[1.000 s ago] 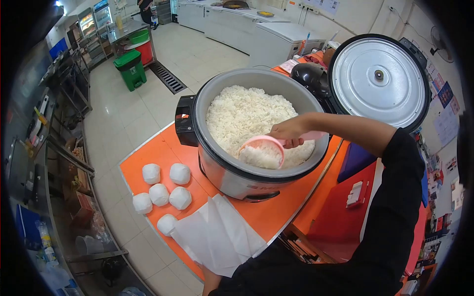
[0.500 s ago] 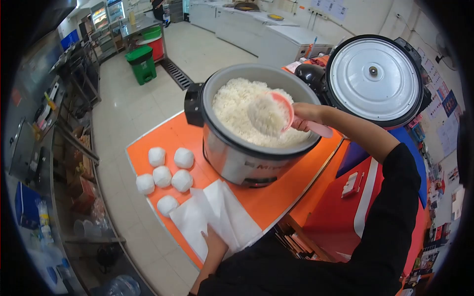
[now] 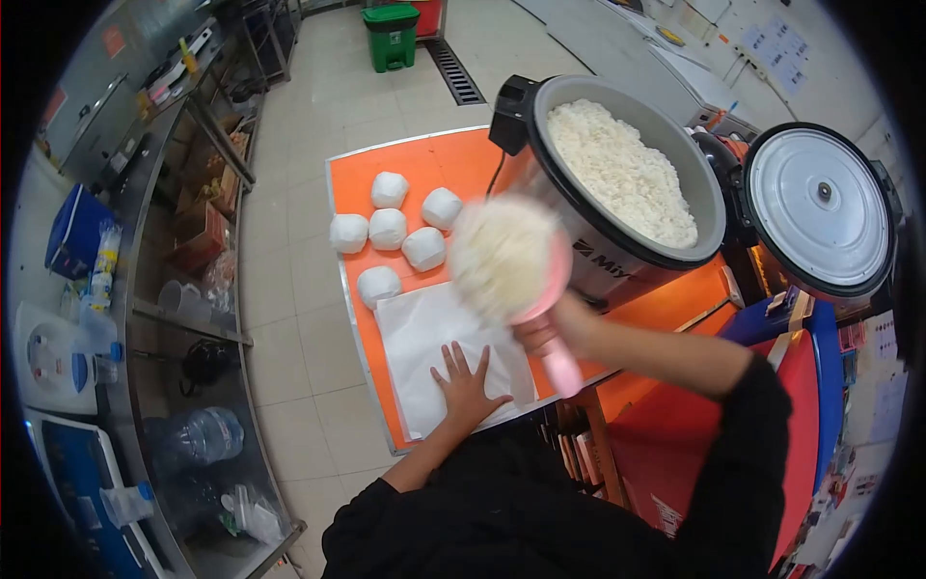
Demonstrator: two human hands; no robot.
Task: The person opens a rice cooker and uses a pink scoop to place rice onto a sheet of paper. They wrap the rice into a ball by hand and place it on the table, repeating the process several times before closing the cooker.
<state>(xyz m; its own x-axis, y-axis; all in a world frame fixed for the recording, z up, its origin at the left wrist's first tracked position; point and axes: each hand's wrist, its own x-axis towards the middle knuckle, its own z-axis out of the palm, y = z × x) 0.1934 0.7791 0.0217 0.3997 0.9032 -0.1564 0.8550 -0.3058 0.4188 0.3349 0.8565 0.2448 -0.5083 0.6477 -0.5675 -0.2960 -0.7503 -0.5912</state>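
Beside cooker (image 3: 622, 268), scoop (image 3: 556, 280) aslant, handle (image 3: 560, 369) bodyward.

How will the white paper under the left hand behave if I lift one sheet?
The white paper looks thin, so it is probably floppy and light. Overlapping edges suggest several sheets, so two may lift together. With the left hand spread on it, it could crease.

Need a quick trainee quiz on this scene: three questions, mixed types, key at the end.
1. What does the left hand rest on? a) cooker lid b) white paper c) green bin
2. True or false: the right hand holds a pink scoop filled with rice.
3. How many round white bundles sit on the orange table?

Key: 1 b; 2 true; 3 six
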